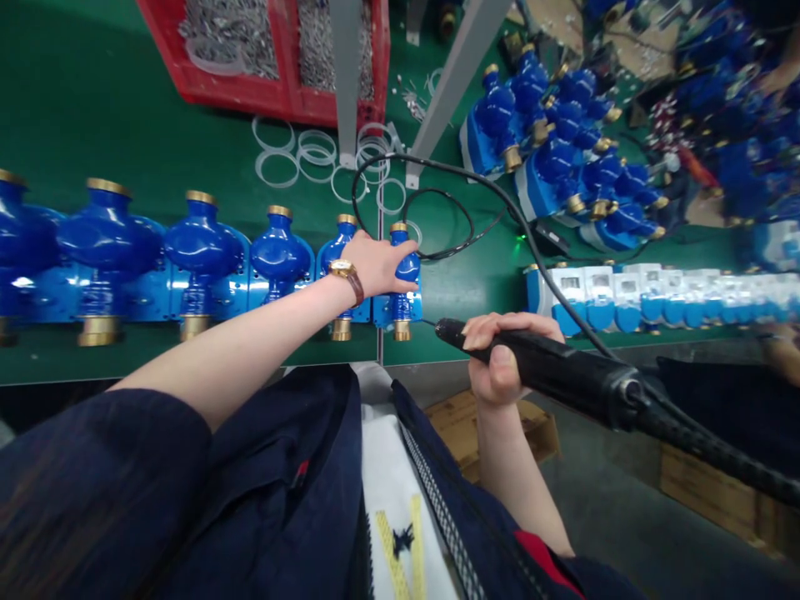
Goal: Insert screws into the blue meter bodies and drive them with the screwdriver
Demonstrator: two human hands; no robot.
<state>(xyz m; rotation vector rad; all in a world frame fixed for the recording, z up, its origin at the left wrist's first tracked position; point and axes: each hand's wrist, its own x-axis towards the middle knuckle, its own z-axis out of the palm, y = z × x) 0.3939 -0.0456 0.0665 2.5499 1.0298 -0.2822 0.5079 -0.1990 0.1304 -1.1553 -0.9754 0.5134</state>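
Observation:
A row of blue water meter bodies with brass ends lies along the green bench. My left hand [378, 263], a watch on its wrist, is closed over the rightmost blue meter [405, 279] of that row. My right hand [503, 358] is wrapped round a black powered screwdriver [562, 379], held near the bench's front edge with its tip pointing left toward that meter. A thick black cable [487, 193] runs from the tool and loops over the bench.
A red crate [275, 92] of small metal parts stands at the back. Clear plastic rings [316, 154] lie scattered before it. More blue meters [562, 154] are piled at the right, with a row of white-topped meters [656, 296]. Cardboard boxes [466, 429] sit under the bench.

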